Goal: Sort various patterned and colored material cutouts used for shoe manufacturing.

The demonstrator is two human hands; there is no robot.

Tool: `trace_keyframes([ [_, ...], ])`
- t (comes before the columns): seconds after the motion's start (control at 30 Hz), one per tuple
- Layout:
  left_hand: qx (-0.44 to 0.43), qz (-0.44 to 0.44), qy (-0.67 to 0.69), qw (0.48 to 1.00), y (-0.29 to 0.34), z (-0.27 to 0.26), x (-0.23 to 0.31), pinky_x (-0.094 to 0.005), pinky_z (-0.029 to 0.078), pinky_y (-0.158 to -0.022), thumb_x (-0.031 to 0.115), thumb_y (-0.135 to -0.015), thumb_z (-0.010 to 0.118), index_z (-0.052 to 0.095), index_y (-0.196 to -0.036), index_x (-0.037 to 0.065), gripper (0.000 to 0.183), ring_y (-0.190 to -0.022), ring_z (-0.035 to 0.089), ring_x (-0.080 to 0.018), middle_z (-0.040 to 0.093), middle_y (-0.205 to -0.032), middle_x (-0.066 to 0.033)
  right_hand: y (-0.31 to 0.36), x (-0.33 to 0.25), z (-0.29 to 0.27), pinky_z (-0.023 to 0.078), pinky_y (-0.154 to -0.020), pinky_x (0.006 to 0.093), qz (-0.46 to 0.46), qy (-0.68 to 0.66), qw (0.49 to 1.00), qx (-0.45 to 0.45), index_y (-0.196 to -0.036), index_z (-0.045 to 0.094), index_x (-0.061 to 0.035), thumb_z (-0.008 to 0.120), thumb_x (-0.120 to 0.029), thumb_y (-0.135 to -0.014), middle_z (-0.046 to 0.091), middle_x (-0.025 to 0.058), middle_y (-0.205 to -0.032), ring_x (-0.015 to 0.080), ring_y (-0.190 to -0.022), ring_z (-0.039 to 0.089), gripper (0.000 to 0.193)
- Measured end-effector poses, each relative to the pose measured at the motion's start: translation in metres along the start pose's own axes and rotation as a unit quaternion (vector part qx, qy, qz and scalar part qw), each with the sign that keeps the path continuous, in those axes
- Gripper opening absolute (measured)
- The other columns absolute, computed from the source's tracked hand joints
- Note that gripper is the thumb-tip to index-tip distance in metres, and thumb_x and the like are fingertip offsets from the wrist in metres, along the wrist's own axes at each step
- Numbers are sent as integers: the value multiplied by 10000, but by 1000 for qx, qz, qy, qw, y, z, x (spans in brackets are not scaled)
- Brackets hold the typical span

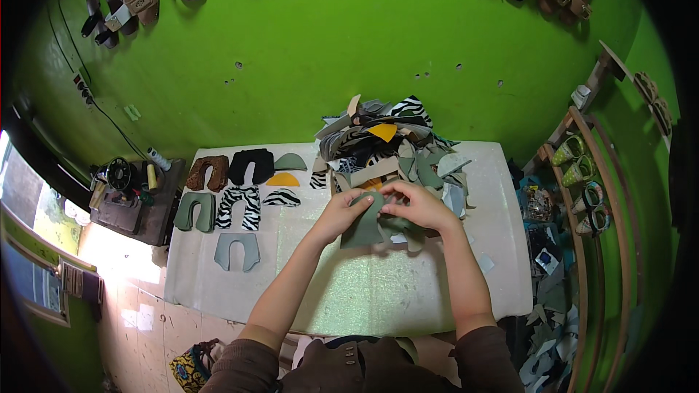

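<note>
Between my two hands is a green U-shaped shoe upper piece (362, 231), lifted over the front of the scrap heap. My left hand (345, 211) pinches its upper left edge, thumb on top. With bent fingers my right hand (411, 205) grips its curved upper right edge. Below my right hand lie more green scraps, partly hidden. To the left, cut pieces lie sorted in groups: brown U-shapes (207, 172), black ones (251, 166), green ones (194, 212), zebra-striped ones (239, 207) and a grey-blue one (237, 251). Half-round pieces in green (290, 162), yellow (286, 180) and zebra stripe (282, 197) sit beside them.
A tall heap of mixed scraps (371, 138) covers the back of the white table (320, 291). Left stands a sewing machine (120, 175) with thread spools. A wooden rack (582, 247) with shoes is at right, offcuts (546, 335) under it. Sandals hang on the green wall.
</note>
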State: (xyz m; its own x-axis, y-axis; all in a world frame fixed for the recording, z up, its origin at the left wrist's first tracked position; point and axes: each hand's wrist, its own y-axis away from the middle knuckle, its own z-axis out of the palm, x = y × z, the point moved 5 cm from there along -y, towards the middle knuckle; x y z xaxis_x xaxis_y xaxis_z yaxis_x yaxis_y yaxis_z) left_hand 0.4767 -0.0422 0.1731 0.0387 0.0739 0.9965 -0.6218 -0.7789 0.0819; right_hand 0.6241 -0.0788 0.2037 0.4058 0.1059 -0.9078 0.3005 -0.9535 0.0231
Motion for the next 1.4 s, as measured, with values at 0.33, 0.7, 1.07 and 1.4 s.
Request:
trace_keyframes([
  [0.33, -61, -79, 230, 968, 5, 2, -6, -250, 498, -728, 205, -886, 494, 532, -1063, -32, 298, -797, 606, -136, 619, -931, -99, 10, -18, -2, 416, -770, 267, -129, 25, 971, 199, -1037, 554, -28, 614, -111, -774, 533, 67, -991, 162, -901, 531, 282],
  [0.7, -86, -95, 280, 951, 12, -3, -20, -260, 494, -770, 217, -892, 484, 484, -1126, -16, 330, -865, 591, -137, 589, -1001, -92, 1, 7, 12, 411, -800, 263, -74, -35, 991, 109, -991, 531, -25, 640, -135, -768, 517, 34, -964, 123, -883, 499, 271],
  [1.07, -67, -114, 392, 910, 11, -13, -14, -352, 443, -894, 329, -945, 251, 344, -1239, -31, 473, -1035, 532, -232, 502, -1175, -137, 22, -29, -2, 429, -652, 251, -32, 7, 997, 68, -922, 578, -24, 612, -194, -782, 599, 61, -788, 111, -752, 539, 223],
  [1.4, -85, -130, 303, 940, 14, -10, 0, -313, 458, -855, 375, -941, 264, 371, -1219, -15, 491, -995, 554, -219, 510, -1176, -131, 22, -61, 23, 419, -656, 316, -158, 162, 974, 5, -860, 618, -63, 608, -205, -765, 608, 75, -761, 245, -680, 552, 171],
])
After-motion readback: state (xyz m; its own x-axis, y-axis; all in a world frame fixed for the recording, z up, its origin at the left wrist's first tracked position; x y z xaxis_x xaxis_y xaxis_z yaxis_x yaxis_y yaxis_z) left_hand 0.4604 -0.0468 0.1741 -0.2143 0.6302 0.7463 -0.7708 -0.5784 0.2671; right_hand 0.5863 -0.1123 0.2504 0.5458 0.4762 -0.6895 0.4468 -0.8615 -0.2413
